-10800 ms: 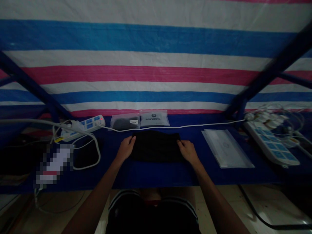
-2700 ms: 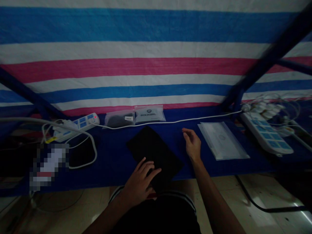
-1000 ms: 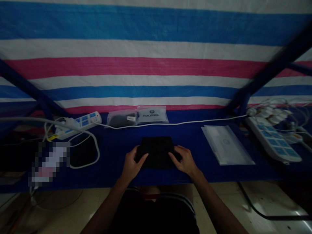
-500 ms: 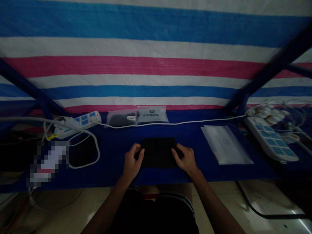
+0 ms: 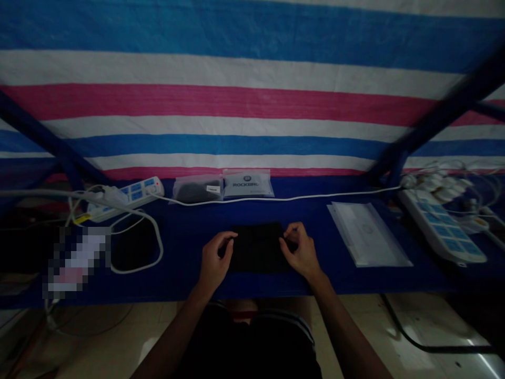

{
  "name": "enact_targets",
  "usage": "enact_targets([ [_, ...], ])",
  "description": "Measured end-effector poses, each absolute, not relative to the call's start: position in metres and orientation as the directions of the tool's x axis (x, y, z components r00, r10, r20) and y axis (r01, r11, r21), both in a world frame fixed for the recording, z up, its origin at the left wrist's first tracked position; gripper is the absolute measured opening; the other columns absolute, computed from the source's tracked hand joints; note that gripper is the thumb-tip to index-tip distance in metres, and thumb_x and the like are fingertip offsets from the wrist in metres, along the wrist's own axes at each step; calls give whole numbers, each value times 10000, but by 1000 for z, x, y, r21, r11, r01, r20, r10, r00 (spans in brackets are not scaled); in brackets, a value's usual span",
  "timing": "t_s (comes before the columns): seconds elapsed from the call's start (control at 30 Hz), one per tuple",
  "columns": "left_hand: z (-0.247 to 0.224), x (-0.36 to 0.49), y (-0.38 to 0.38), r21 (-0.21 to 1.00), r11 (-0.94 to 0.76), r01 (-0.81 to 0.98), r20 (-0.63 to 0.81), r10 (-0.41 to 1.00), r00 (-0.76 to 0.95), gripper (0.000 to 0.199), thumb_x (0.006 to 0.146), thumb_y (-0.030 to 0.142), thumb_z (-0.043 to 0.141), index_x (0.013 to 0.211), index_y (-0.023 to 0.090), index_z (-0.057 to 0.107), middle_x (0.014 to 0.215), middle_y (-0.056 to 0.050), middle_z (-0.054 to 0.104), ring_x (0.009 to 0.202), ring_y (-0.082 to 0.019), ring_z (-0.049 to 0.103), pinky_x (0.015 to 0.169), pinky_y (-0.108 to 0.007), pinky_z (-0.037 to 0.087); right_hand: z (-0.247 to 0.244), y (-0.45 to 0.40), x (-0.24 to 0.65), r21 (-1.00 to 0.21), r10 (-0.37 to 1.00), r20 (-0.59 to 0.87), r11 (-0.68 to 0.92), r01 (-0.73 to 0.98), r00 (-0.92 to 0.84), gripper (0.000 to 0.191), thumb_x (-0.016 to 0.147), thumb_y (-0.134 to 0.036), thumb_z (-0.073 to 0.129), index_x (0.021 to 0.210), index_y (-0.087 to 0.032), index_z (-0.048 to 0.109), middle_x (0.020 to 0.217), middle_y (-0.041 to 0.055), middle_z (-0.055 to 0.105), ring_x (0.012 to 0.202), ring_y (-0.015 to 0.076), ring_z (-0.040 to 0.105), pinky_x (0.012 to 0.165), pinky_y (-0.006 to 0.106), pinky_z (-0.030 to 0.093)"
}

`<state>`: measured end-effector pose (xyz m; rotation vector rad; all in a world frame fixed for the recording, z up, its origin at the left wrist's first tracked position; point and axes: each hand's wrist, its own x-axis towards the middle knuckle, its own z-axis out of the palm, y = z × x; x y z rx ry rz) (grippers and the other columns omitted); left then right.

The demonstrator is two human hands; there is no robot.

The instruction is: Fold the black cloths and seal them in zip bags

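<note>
Fingers have narrowed to a pinch: my left hand (image 5: 213,258) and right hand (image 5: 301,248) close at the sides of the black cloth (image 5: 258,248), now a small folded oblong at twelve o'clock. Whether they've caught it, I can't tell.

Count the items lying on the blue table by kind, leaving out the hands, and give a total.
Power strips: 2
Clear plastic packs: 3
Black folded cloth: 1
Total: 6
</note>
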<state>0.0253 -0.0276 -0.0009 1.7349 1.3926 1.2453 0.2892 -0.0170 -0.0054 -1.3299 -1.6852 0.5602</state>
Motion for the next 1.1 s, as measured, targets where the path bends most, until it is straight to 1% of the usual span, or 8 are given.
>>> enact_targets([
  [0.13,3,24,-29,852,-286,439,299,953,41,268,1025,251,523,1075,225,785,1081,-54,779,1009,-199,736,899,-319,551,-6,-15,291,-730,919,378,368,576,-109,33,894,-239,566,872,-261,578,738,-13,665,613,184,659,631,303,515],
  [0.23,4,24,-29,844,-277,459,301,953,21,275,1021,251,532,1100,223,793,1076,-55,779,991,-203,740,886,-326,555,-6,-13,292,-694,909,399,388,606,-124,149,905,-222,539,833,-254,665,787,11,735,691,210,704,701,334,538],
  [0.37,0,24,-28,805,-292,516,336,942,8,269,1011,219,535,1095,222,790,1055,-55,780,966,-209,726,880,-357,555,-8,-12,292,-685,911,401,369,628,-98,200,930,-241,545,906,-258,743,898,28,799,808,238,759,751,359,567],
  [0.67,-8,28,-24,677,-328,659,425,905,13,214,966,161,570,1013,238,764,991,-60,746,1040,-268,624,948,-471,538,-8,-15,290,-608,903,423,345,715,-77,239,986,-289,545,961,-231,775,925,64,769,862,233,746,799,367,584],
  [0.83,-8,30,-26,635,-314,706,434,901,9,195,957,140,563,988,230,733,1120,-82,681,1122,-279,599,1014,-495,519,-7,-13,291,-568,875,477,382,729,-87,206,954,-298,578,992,-221,765,1175,121,732,1117,292,694,1000,474,557],
  [0.97,-7,30,-27,620,-334,710,425,904,54,224,980,165,550,1150,215,687,1304,-110,609,1240,-295,555,1088,-527,477,-8,-13,292,-537,849,497,463,705,-179,256,969,-285,570,1134,-233,758,1405,109,672,1280,302,628,1104,525,490],
  [1.03,-7,30,-27,615,-341,711,415,907,75,261,988,173,544,1207,223,676,1338,-110,589,1270,-297,539,1106,-533,464,-9,-13,292,-518,850,488,464,719,-198,268,975,-289,568,1137,-238,774,1430,106,663,1287,307,627,1104,535,483],
  [1.1,-6,30,-27,611,-336,717,414,908,72,262,989,175,545,1193,238,697,1296,-103,598,1244,-293,547,1093,-528,472,-11,-13,292,-513,861,477,433,741,-173,261,974,-306,572,1089,-247,798,1390,102,691,1259,312,643,1085,540,489],
])
